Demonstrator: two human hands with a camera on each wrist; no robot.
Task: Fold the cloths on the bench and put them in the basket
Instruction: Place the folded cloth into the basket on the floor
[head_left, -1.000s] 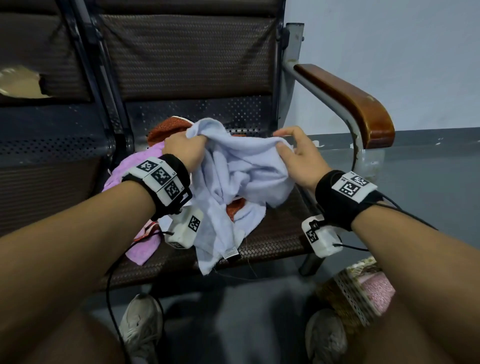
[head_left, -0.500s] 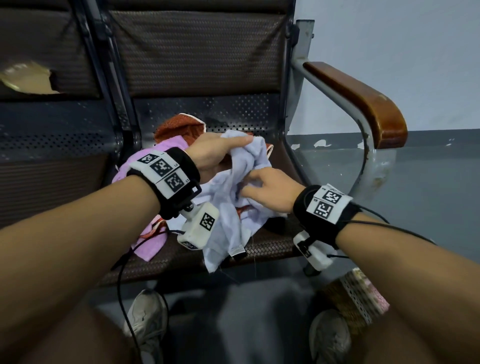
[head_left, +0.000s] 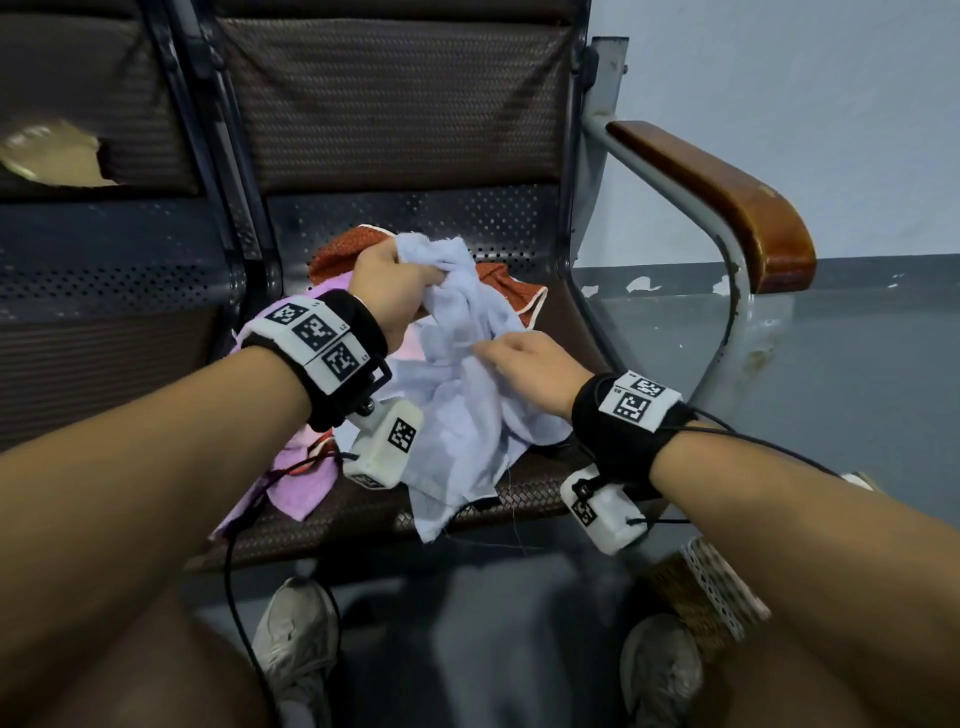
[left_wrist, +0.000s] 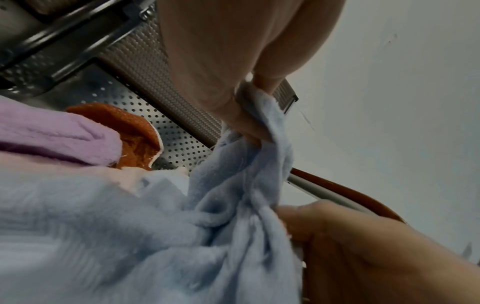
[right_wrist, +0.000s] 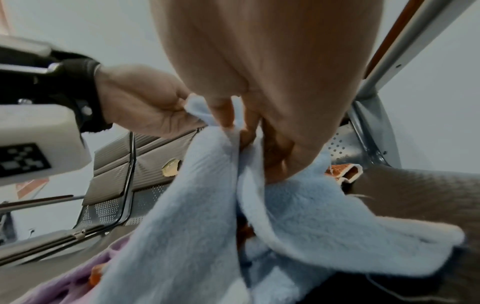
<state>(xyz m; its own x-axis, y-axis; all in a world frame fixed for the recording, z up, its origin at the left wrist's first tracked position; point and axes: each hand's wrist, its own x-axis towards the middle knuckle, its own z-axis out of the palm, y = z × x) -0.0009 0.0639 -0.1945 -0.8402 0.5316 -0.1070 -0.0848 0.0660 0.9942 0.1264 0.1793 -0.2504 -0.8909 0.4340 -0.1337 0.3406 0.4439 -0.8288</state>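
A crumpled light blue cloth (head_left: 457, 395) (left_wrist: 130, 236) (right_wrist: 197, 216) lies bunched on the bench seat (head_left: 519, 478), one corner hanging over the front edge. My left hand (head_left: 400, 283) (left_wrist: 249, 107) grips its upper edge near the seat's back. My right hand (head_left: 524, 364) (right_wrist: 249, 131) pinches a fold in its middle. An orange cloth (head_left: 353, 249) (left_wrist: 130, 127) and a purple cloth (head_left: 306, 483) (left_wrist: 52, 135) lie under and left of it. A woven basket (head_left: 701, 587) stands on the floor at the lower right, mostly hidden by my right forearm.
A wooden armrest (head_left: 727, 197) on a grey metal frame bounds the seat on the right. The bench back (head_left: 395, 104) rises behind the cloths. A second seat (head_left: 104, 312) adjoins on the left. My shoes (head_left: 296, 634) are on the floor below.
My right hand came in from the cloth's right edge to its middle and took a fold. My left hand kept its hold on the upper edge. The blue cloth has bunched up.
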